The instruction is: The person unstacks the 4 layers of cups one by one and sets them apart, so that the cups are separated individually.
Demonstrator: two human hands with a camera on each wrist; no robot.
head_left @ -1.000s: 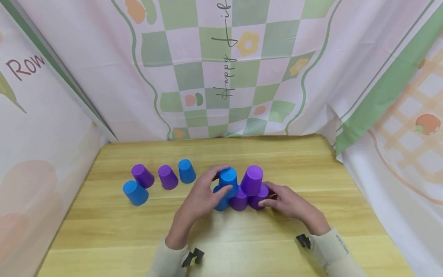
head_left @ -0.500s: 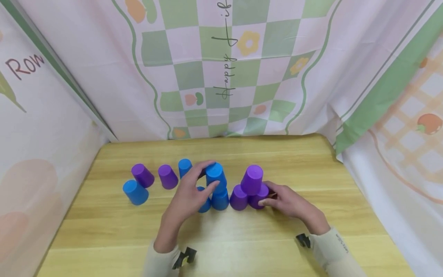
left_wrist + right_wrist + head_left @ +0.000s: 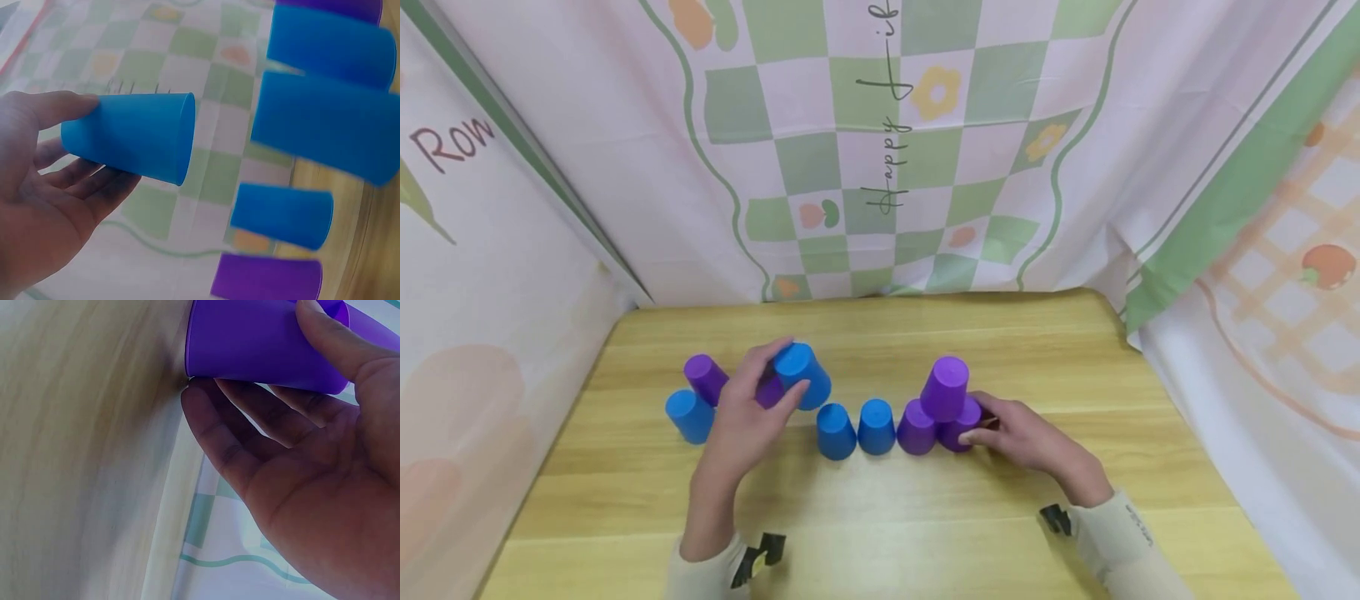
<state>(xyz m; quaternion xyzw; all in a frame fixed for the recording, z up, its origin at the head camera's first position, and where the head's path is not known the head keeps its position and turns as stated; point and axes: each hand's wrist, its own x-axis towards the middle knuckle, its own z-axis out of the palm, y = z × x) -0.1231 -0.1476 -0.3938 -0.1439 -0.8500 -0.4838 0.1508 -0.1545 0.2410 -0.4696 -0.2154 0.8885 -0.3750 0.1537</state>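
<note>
My left hand [image 3: 751, 421] holds an upside-down blue cup [image 3: 802, 377] between thumb and fingers. The left wrist view shows this blue cup [image 3: 134, 134] raised clear of the other cups. My right hand [image 3: 1018, 437] grips the lower right purple cup [image 3: 958, 429] at its side, fingertips close to the tabletop in the right wrist view. Another purple cup [image 3: 946, 389] sits upside down across that one and its purple neighbour [image 3: 916, 429]. In line to their left stand two blue cups [image 3: 876, 427] upside down.
At the table's left stand a purple cup [image 3: 704, 377] and a blue cup [image 3: 689, 417]. A further purple cup [image 3: 770, 392] is partly hidden behind my left hand. The wooden table [image 3: 925, 533] ends at a checkered curtain [image 3: 887, 167] behind.
My left hand has moved left with the blue cup, away from above the row, uncovering two blue cups. My right hand stays at the purple cup.
</note>
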